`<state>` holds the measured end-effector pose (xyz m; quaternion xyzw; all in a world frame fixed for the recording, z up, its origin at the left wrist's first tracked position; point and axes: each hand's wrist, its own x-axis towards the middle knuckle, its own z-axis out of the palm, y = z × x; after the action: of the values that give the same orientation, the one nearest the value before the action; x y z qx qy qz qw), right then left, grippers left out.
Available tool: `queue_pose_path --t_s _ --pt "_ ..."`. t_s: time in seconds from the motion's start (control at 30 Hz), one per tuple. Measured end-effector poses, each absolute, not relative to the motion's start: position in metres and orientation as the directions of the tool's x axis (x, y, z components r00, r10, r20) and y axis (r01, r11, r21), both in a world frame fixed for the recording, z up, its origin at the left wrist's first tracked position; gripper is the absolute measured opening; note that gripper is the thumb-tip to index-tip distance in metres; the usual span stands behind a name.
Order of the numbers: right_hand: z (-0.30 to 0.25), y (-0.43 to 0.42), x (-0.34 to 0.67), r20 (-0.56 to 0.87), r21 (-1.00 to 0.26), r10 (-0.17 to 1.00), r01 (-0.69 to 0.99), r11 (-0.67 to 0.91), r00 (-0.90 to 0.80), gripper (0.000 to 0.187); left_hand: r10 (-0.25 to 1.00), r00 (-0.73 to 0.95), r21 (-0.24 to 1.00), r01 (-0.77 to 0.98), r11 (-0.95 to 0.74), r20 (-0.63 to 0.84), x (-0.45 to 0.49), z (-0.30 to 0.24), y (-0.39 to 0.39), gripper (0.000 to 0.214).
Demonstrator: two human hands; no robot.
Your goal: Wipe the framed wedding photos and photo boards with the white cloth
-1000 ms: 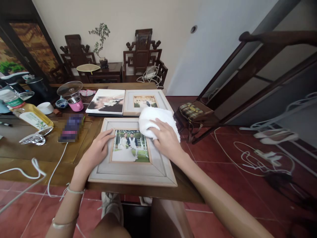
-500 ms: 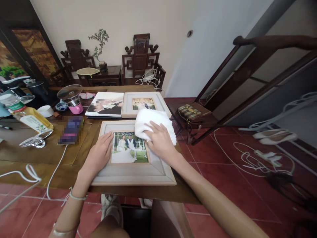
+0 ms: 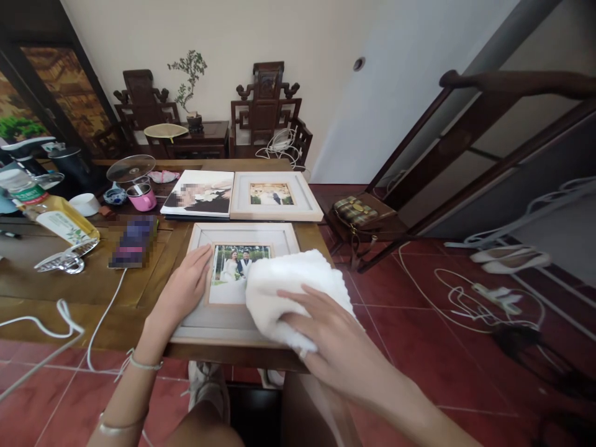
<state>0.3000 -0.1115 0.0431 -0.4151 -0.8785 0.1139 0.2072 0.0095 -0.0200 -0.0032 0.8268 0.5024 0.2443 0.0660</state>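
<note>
On the wooden table a picture frame (image 3: 218, 329) with a pale wide border lies flat, holding a photo (image 3: 228, 273) of a seated couple. My left hand (image 3: 190, 279) rests on the frame's left border, its fingers stretched out flat. In my right hand (image 3: 326, 335) is a folded white cloth (image 3: 298, 279), pressed over the frame's right side and lower right corner. The cloth hides the right part of the photo and reaches past the frame's edge.
Behind lie a second frame (image 3: 239, 211) and a photo book (image 3: 198, 208). To the left are a phone (image 3: 135, 242) on a cable, a hair claw (image 3: 69, 257), a bottle (image 3: 65, 217) and a pink mug (image 3: 143, 200). A chair (image 3: 414, 161) holding a plaid bag (image 3: 354, 211) stands right.
My right hand has brought the cloth down from the frame's upper right corner to its lower right, covering part of the photo. My left hand has stayed in place.
</note>
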Motion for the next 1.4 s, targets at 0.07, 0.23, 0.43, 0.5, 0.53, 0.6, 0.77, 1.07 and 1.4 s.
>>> queue_pose_path --t_s 0.07,0.23,0.43,0.5,0.53,0.6,0.77,1.07,1.4 --pt "0.033 -0.091 0.3 0.342 -0.327 0.791 0.724 0.607 -0.508 0.049 0.853 0.387 0.354 0.789 -0.503 0.35 0.007 -0.005 -0.019 0.047" --pt "0.019 -0.008 0.296 0.391 -0.187 0.838 0.859 0.477 -0.38 0.044 0.845 0.407 0.359 0.774 -0.521 0.347 0.005 -0.006 -0.019 0.045" --pt "0.02 0.018 0.286 0.322 -0.137 0.827 0.842 0.522 -0.461 0.045 0.858 0.385 0.378 0.779 -0.5 0.341 0.007 -0.005 -0.02 0.046" --pt "0.024 -0.005 0.286 0.281 -0.135 0.805 0.809 0.572 -0.522 0.048 0.859 0.38 0.382 0.779 -0.497 0.344 0.007 -0.004 -0.02 0.046" --pt "0.028 -0.02 0.286 0.254 -0.144 0.791 0.787 0.6 -0.556 0.049 0.861 0.375 0.384 0.781 -0.493 0.343 0.007 -0.004 -0.021 0.047" --pt "0.038 -0.054 0.289 0.188 -0.184 0.76 0.737 0.65 -0.623 0.05 0.867 0.365 0.387 0.786 -0.482 0.339 0.007 -0.004 -0.021 0.047" --pt "0.061 -0.115 0.297 0.019 -0.323 0.691 0.65 0.688 -0.722 0.055 0.871 0.362 0.403 0.78 -0.479 0.333 0.008 -0.002 -0.023 0.046" --pt "0.035 -0.055 0.306 0.294 -0.227 0.81 0.786 0.575 -0.508 0.068 0.863 0.376 0.431 0.753 -0.497 0.339 0.005 -0.004 -0.02 0.044" --pt "0.022 0.0 0.3 0.337 -0.027 0.774 0.817 0.577 -0.535 0.068 0.892 0.37 0.426 0.785 -0.45 0.261 0.003 -0.004 -0.021 0.043"
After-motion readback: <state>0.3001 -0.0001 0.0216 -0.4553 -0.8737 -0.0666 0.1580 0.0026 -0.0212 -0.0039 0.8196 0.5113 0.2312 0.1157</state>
